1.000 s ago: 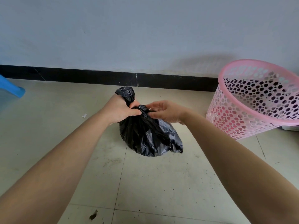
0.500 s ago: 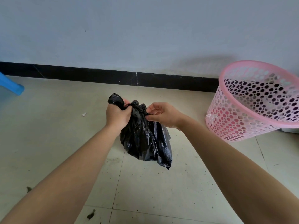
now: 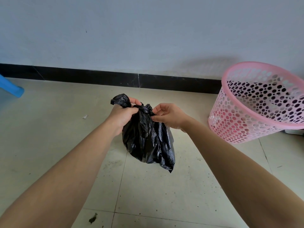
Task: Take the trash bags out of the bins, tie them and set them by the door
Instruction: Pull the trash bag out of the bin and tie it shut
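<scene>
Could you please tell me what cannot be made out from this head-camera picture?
1. Head view: contents of the black trash bag, hidden by its opaque plastic.
2. Head view: whether the knot is finished; the left hand and right hand cover part of the neck.
3. Head view: the pink bin, its right side cut off by the right edge.
4. Head view: the blue object, cut off by the left edge.
5. The door: outside the frame.

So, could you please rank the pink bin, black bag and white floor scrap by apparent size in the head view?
The pink bin, though cropped
Then the black bag, nearer the camera
Last, the white scrap
</scene>
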